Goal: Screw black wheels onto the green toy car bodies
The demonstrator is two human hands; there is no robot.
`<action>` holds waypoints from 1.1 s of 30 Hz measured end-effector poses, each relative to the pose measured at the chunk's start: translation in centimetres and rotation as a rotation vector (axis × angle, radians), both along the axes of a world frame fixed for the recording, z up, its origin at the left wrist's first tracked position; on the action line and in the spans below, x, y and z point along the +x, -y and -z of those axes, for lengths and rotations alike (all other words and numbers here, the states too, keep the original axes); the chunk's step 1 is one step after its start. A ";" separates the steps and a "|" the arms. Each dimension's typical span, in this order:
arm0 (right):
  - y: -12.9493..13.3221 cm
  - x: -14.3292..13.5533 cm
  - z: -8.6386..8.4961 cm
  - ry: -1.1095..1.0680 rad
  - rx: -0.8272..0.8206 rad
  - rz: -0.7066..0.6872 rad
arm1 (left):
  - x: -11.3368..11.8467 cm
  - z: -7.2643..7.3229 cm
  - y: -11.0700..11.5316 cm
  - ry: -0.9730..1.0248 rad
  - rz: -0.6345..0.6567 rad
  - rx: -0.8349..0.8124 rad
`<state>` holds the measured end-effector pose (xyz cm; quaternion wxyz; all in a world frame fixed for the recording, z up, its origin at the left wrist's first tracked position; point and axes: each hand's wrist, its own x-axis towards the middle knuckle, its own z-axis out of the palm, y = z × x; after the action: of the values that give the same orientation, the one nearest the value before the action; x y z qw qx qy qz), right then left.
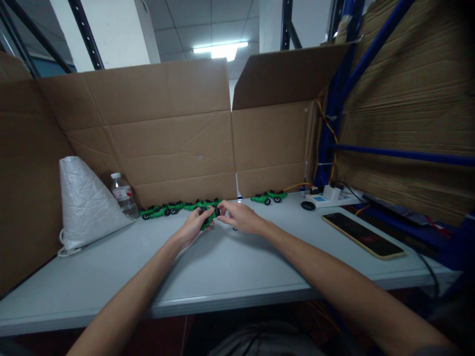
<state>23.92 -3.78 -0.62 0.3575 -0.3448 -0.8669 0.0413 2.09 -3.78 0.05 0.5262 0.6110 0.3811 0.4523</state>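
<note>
A green toy car (pixel 208 221) with black wheels is gripped in my left hand (pixel 193 225), a little above the table. The thumb lies along its upper side. My right hand (pixel 239 216) has its fingertips closed on a black wheel (pixel 217 212) at the car's right side; my fingers partly cover it. Just behind my hands, several more green toy cars (pixel 158 212) stand in a row against the cardboard. Further right sit other green toy cars (pixel 268 197). A small dark piece (pixel 235 229) lies on the table under my right hand.
On the white table (pixel 230 277), a silvery bag (pixel 89 207) and a plastic bottle (pixel 124 195) stand at the left. A phone (pixel 361 235), a black ring (pixel 308 205) and a power strip (pixel 334 197) with cables lie right. Cardboard walls (pixel 174 148) and blue rack bars (pixel 401 154) enclose the table.
</note>
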 end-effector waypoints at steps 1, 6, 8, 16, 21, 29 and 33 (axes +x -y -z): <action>-0.1 0.0 0.0 0.008 0.004 0.008 | 0.0 0.0 0.0 0.005 0.003 -0.001; 0.1 -0.1 -0.2 -0.004 -0.003 0.022 | 0.1 -0.1 0.1 0.004 0.001 0.013; 0.4 -0.1 -0.4 -0.026 -0.010 0.007 | 0.1 -0.1 0.0 0.004 -0.015 0.025; 0.2 -0.1 -0.1 -0.002 -0.015 -0.001 | 0.0 0.2 -0.4 -0.021 -0.034 0.073; 0.3 -0.2 -0.2 0.034 -0.056 0.057 | 0.0 0.0 -0.2 -0.029 -0.005 0.091; 0.7 -0.3 -0.5 0.004 -0.065 0.031 | 0.0 0.0 -0.2 -0.017 -0.038 0.076; 0.8 -0.3 -0.7 0.030 -0.073 0.055 | 0.0 0.2 -0.3 -0.031 -0.019 0.092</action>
<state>23.62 -4.60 0.06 0.3329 -0.3819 -0.8602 0.0579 2.05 -3.47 -0.14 0.4870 0.6380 0.3738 0.4648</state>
